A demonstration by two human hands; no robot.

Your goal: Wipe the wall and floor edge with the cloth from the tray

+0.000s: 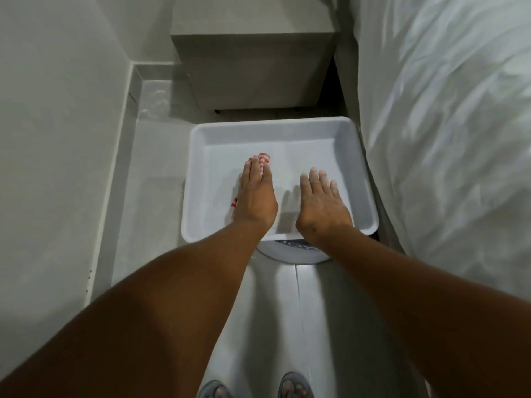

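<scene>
A white plastic tray [353, 156] rests on a round white stool in front of me. A red-and-white checked cloth [263, 158] lies in the tray's left half, mostly hidden under my left hand [256, 196]. That hand lies flat on the cloth, fingers extended and together; whether it grips the cloth I cannot tell. My right hand [323, 203] hovers flat over the tray's right half, fingers slightly apart, holding nothing. The wall [57, 124] runs along the left, meeting the floor at a grey skirting edge [115, 173].
A grey bedside cabinet [255, 67] stands just behind the tray. A bed with white bedding [448, 124] fills the right side. The stool [290, 252] shows under the tray's near rim. My feet in sandals [296, 386] stand on the tiled floor [149, 202].
</scene>
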